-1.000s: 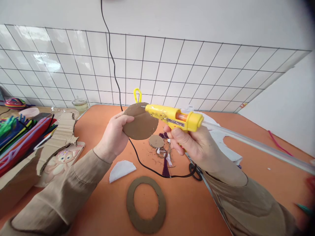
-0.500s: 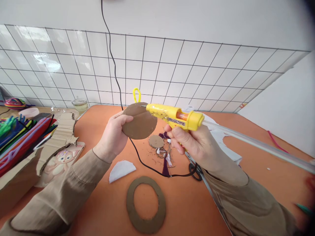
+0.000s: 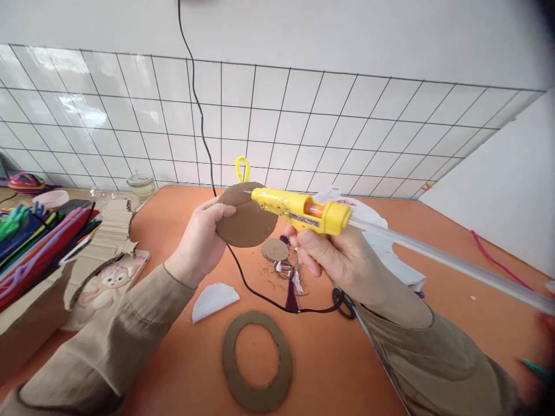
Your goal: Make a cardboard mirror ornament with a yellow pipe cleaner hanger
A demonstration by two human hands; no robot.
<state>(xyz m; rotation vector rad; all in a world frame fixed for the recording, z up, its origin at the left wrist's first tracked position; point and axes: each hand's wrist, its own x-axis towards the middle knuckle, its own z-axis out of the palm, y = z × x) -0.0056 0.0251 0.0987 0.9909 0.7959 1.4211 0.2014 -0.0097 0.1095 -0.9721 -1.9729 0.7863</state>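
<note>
My left hand (image 3: pixel 202 237) grips the left edge of a round brown cardboard disc (image 3: pixel 251 222), thumb on its face. A yellow loop (image 3: pixel 243 169) sticks up from the disc's top edge. In my right hand (image 3: pixel 329 254) is a yellow hot glue gun (image 3: pixel 299 208), its nozzle at the upper part of the disc. A long clear glue stick (image 3: pixel 433 254) runs out of the gun's back. Below on the table, a cardboard ring (image 3: pixel 258 398) lies flat, with a white half-round piece (image 3: pixel 215 301) to its upper left.
A small cardboard disc (image 3: pixel 275 249), scraps and purple thread (image 3: pixel 292 294) lie mid-table. Scissors (image 3: pixel 346 306) rest by my right wrist, crossed by a black cord (image 3: pixel 260 297). Torn cardboard (image 3: pixel 102 231) and colourful pipe cleaners (image 3: pixel 47 242) are at left; white sheets (image 3: pixel 385 254) at right.
The glue gun has shifted slightly left and down, its nozzle moving left along the top of the disc. The disc has barely moved in my left hand.
</note>
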